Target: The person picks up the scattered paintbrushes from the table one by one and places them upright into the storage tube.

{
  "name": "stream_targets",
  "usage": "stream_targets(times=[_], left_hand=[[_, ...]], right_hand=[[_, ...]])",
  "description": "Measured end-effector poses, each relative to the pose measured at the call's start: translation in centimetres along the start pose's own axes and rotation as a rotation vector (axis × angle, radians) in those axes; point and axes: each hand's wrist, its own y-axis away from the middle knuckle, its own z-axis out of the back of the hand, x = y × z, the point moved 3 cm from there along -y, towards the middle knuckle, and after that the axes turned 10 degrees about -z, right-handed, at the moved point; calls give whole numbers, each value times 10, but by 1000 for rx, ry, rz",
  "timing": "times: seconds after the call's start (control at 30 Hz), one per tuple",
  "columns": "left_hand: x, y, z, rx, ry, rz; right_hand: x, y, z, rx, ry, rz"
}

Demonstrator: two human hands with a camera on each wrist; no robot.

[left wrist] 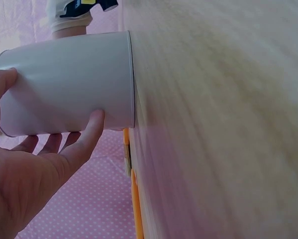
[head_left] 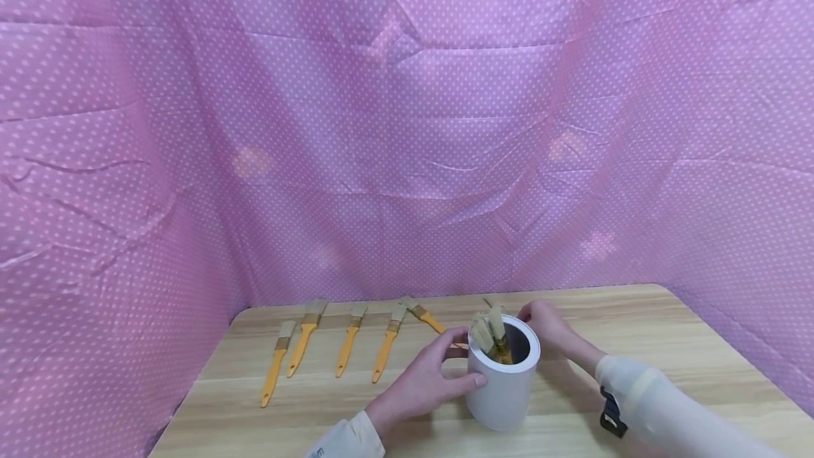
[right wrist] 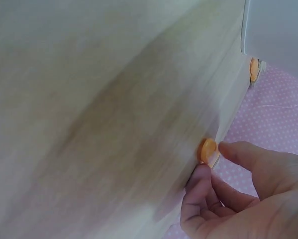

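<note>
A white cylindrical can (head_left: pixel 502 398) stands upright on the table, and my left hand (head_left: pixel 429 377) grips its left side, thumb in front and fingers spread around the wall. Several paintbrushes (head_left: pixel 497 327) stand in the can with pale bristles up. Behind the can, on its right, my right hand (head_left: pixel 548 325) is low at the tabletop. In the right wrist view, its thumb and curled index finger pinch the end of a paintbrush's orange handle (right wrist: pixel 208 149). The rest of that brush is mostly hidden by the can and the hand.
On the wooden table (head_left: pixel 674 345), left of the can, several orange-handled paintbrushes (head_left: pixel 346 348) lie in a loose row. Another brush (head_left: pixel 432 320) lies slanted behind my left hand. A pink dotted cloth (head_left: pixel 407 126) hangs around the back and sides.
</note>
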Motion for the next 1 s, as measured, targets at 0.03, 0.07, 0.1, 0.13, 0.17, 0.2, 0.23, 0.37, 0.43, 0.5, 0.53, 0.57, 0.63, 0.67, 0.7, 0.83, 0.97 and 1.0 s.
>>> stream_targets(times=[0.03, 0.07, 0.1, 0.13, 0.17, 0.2, 0.23, 0.37, 0.43, 0.5, 0.53, 0.57, 0.63, 0.67, 0.7, 0.83, 0.97, 1.0], left_hand=[[0, 0, 0, 1, 1, 1], [1, 0, 0, 2, 1, 3], [0, 0, -1, 2, 2, 6], [0, 0, -1, 2, 1, 8], [0, 0, -1, 2, 0, 10], [0, 0, -1, 2, -1, 13], [0, 0, -1, 1, -2, 15], [0, -1, 0, -2, -4, 19], [-1, -1, 0, -3, -5, 20], [-1, -1, 0, -3, -9, 20], [-1, -1, 0, -3, -9, 19], [-1, -1, 0, -3, -10, 19], [0, 0, 0, -3, -10, 19], [0, 0, 0, -3, -10, 19], [0, 0, 0, -2, -8, 19], [-1, 0, 1, -1, -6, 22], [-1, -1, 1, 0, 2, 23], [-1, -1, 1, 1, 4, 21]], right_hand=[[-1, -1, -1, -1, 0, -1], [-2, -1, -1, 0, -6, -3], [-3, -2, -1, 3, -13, 2], [-5, -2, -1, 3, -23, 2], [-7, -3, -1, 7, -40, -5], [-9, -4, -1, 11, -60, -20], [-11, -4, -1, 17, -83, -37], [-17, -5, 0, 38, -160, -108], [-18, -4, 1, 43, -181, -119], [-19, -5, 1, 51, -198, -129], [-19, -4, 1, 58, -208, -133], [-19, -4, 1, 60, -213, -136], [-20, -5, 2, 69, -237, -150], [-20, -5, 2, 81, -252, -148], [-21, -5, 3, 90, -276, -150], [-20, -6, 6, 114, -355, -145], [-14, -4, 11, 113, -424, -145], [-13, -3, 13, 108, -434, -151]])
